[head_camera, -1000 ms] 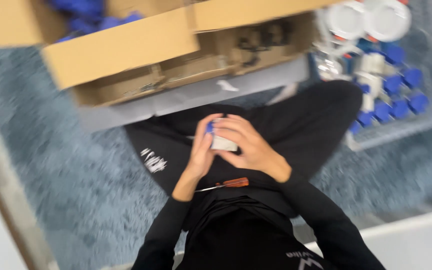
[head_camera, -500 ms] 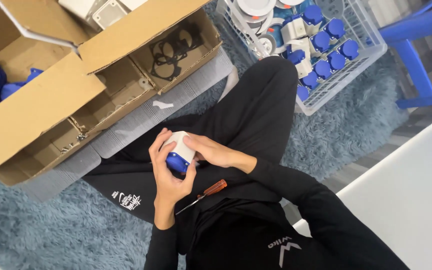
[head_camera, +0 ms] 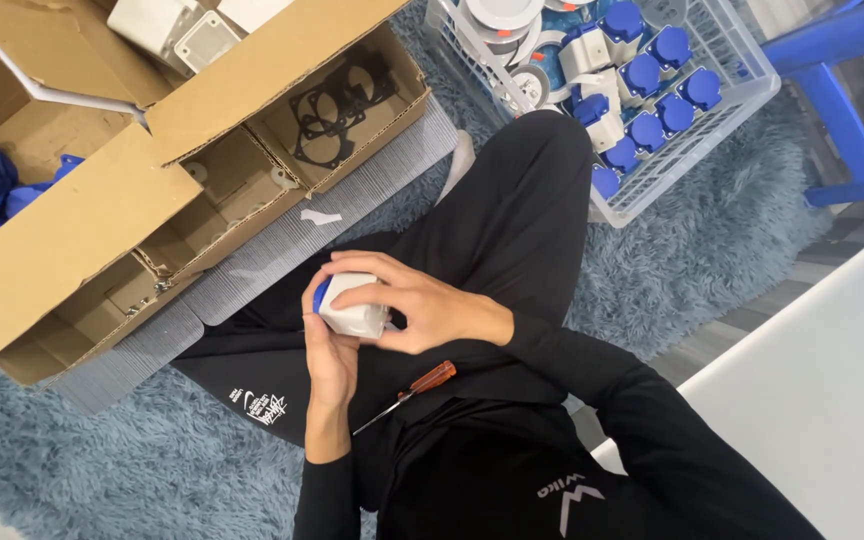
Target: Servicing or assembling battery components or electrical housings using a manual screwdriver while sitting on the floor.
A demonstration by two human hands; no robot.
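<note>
- Socket point(head_camera: 350, 312) — small white box with a blue cap at one end, held over the lap between both hands, above the black trousers.
- Left hand point(head_camera: 330, 350) — cups the socket from below and behind, fingers wrapped round its blue end; closed on it.
- Right hand point(head_camera: 404, 305) — lies over the top and right side, fingers spread across the white face; also closed on it.
- Handling, as judged — a rigid moulded plastic shell, light enough for a fingertip hold; smooth faces that could slip, so the flat opposite sides are the best places to grip. The cap looks like the weaker part; better not to lift by it.
- Orientation — the blue end points to the picture's left, towards the cardboard box point(head_camera: 102, 210); the long axis runs roughly left to right across the lap, slightly tilted. Which face bears the opening cannot be told — the hands cover it.
- Screwdriver point(head_camera: 407, 392) — orange handle, thin shaft, lying loose on the lap just below the hands, touched by neither.
- Basket point(head_camera: 742, 110) — white wire, holding more blue-and-white sockets, on the blue rug point(head_camera: 82, 470) beyond the knee.
</note>
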